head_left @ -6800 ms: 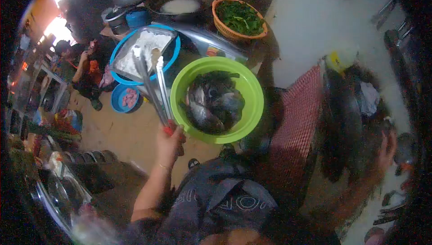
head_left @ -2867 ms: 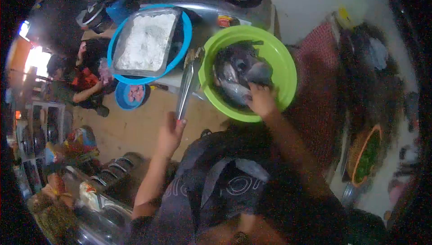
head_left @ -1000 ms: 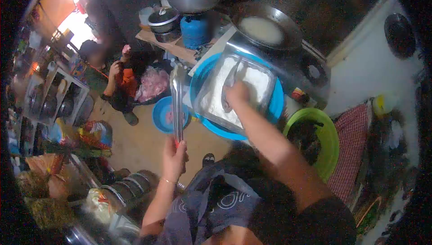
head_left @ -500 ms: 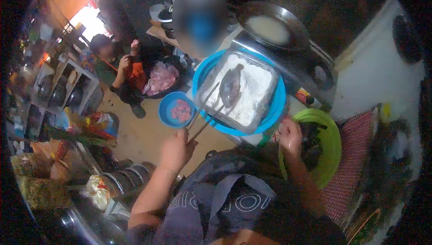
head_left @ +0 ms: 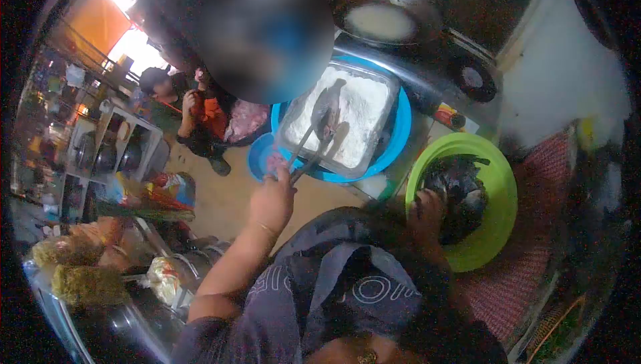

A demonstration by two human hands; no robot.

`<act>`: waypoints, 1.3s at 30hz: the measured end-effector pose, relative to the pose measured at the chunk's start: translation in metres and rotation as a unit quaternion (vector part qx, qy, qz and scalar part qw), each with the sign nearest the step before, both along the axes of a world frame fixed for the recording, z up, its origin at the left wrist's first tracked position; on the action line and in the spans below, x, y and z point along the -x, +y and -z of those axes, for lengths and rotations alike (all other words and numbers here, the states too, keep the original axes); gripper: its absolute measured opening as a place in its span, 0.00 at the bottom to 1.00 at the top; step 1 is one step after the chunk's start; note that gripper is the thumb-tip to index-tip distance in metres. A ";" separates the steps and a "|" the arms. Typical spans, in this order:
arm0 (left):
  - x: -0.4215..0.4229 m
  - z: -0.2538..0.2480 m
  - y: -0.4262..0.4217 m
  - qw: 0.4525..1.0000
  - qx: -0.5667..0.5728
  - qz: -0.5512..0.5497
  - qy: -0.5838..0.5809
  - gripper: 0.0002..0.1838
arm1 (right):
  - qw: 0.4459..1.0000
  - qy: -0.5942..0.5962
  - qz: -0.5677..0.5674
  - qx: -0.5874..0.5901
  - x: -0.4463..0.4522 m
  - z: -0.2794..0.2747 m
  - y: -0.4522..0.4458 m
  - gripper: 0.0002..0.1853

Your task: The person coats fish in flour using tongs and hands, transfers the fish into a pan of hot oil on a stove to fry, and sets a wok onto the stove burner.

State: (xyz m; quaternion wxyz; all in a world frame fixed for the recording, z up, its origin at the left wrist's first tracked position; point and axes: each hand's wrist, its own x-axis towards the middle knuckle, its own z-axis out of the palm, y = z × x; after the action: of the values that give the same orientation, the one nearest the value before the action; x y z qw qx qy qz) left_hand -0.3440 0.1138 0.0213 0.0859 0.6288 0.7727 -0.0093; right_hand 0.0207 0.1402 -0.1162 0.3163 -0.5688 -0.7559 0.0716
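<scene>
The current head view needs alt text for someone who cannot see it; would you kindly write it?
The left hand holds tongs at a dark fish lying on white powder in a tray over a blue basin. The right hand is at the left side of a green basin holding more fish.

No whole word can be read. Below and left of the green basin, the person's dark garment bears pale outlined letters, broken by folds; one looks like an O. Just above the basin, a red-and-yellow label is illegible.
</scene>
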 end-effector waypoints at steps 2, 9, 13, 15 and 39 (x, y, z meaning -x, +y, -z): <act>0.000 -0.006 0.002 1.000 -0.009 0.002 0.012 0.33 | 1.000 -0.007 -0.001 -0.018 0.000 0.010 0.003 0.16; 0.001 0.000 0.002 0.999 -0.015 -0.029 0.025 0.24 | 0.999 0.042 -0.007 -0.022 0.005 0.027 0.009 0.15; 0.007 0.008 0.002 0.999 -0.003 -0.042 0.014 0.20 | 0.999 0.044 -0.015 0.001 -0.002 0.024 0.010 0.14; 0.009 0.015 0.005 0.999 0.000 -0.050 0.016 0.19 | 0.998 0.029 -0.032 -0.046 -0.003 0.029 0.012 0.14; 0.062 0.022 0.031 0.989 -0.085 -0.026 -0.122 0.20 | 0.991 0.063 -0.037 -0.116 0.000 0.020 0.003 0.10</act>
State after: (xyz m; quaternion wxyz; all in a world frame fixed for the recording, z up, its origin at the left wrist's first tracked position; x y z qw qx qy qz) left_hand -0.4060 0.1449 -0.0008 0.1260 0.6102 0.7705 0.1349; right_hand 0.0207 0.1429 -0.1364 0.4239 -0.4944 -0.7582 0.0305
